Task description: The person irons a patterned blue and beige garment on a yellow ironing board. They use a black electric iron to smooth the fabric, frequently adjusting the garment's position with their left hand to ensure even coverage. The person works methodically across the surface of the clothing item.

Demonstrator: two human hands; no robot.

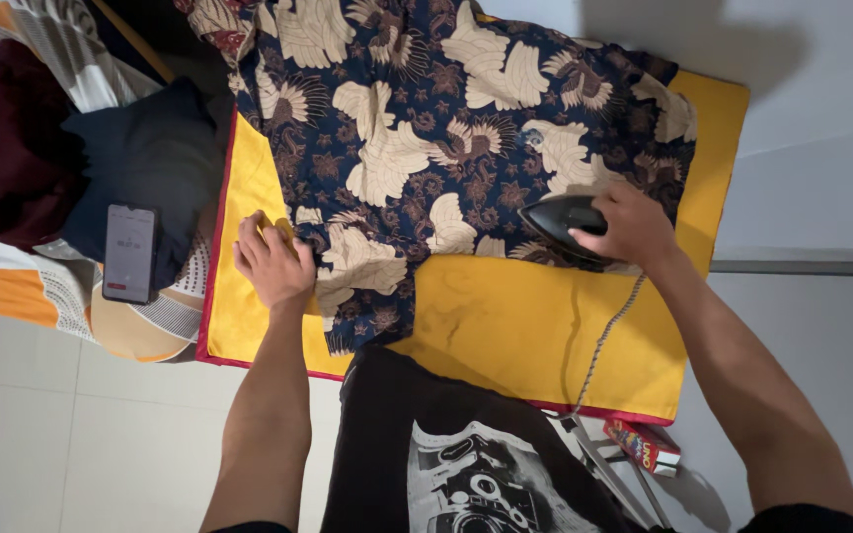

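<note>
Head view, right hand (632,229) at 3 o'clock, fingers wrapped around black iron (563,221) on navy bird-patterned shirt (426,128), left hand (273,262) at 9 o'clock, fingers curled, pinning shirt edge to yellow ironing board (505,326).

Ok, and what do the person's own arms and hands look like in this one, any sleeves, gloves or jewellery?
Both forearms are bare up to the bottom edge of the picture. The left hand and the right hand wear no gloves, and no watch, ring or bracelet shows on either. Dark fabric at both bottom corners may be short sleeve ends. The person wears a black T-shirt with a white camera print.
</note>
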